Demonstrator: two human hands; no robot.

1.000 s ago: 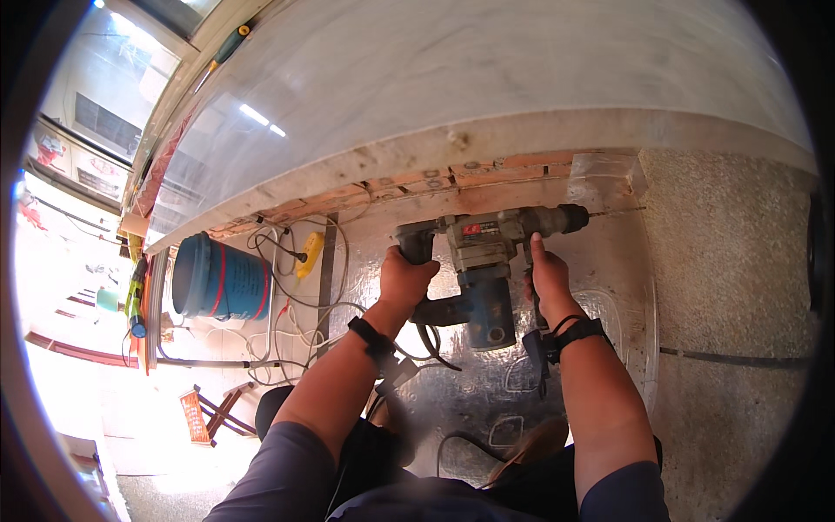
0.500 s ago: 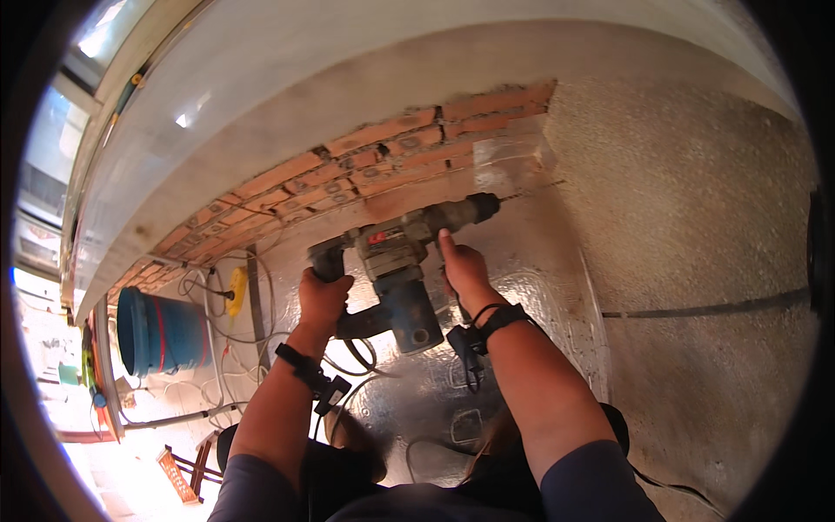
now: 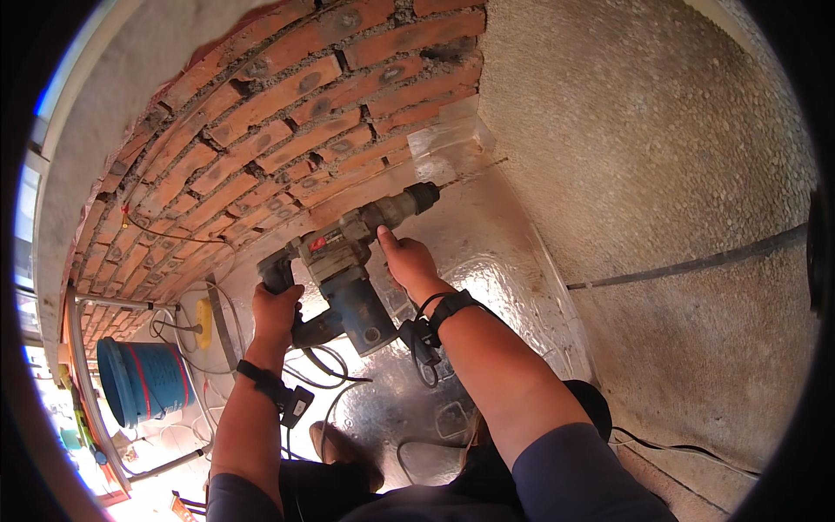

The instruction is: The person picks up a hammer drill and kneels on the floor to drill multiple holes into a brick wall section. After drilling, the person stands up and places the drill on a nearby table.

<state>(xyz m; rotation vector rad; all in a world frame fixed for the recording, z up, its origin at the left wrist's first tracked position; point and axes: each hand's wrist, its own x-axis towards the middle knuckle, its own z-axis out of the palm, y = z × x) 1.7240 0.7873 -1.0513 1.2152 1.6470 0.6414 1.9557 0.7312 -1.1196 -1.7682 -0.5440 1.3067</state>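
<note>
A dusty blue-grey rotary hammer drill (image 3: 352, 291) lies across both my hands in mid-view. My left hand (image 3: 277, 313) is wrapped round its rear handle. Farther forward, my right hand (image 3: 409, 259) grips it behind the chuck, thumb up along the side; the fingers underneath are mostly hidden. From the black chuck a long thin drill bit (image 3: 474, 171) points away to the upper right, toward the corner where the brick wall (image 3: 287, 130) meets the rough plastered wall (image 3: 652, 157). Whether the tip touches the plaster I cannot tell.
A blue bucket with red bands (image 3: 148, 383) sits within a metal frame (image 3: 83, 348) at the left. A yellow power strip (image 3: 204, 324) and loose cables lie beside it. Shiny sheeting (image 3: 487, 278) covers the floor. A dark strip (image 3: 687, 267) crosses the plastered wall.
My view has shifted, so much more of the brick wall shows. Drill and hands now appear farther left in the picture. Both hands keep the same grip.
</note>
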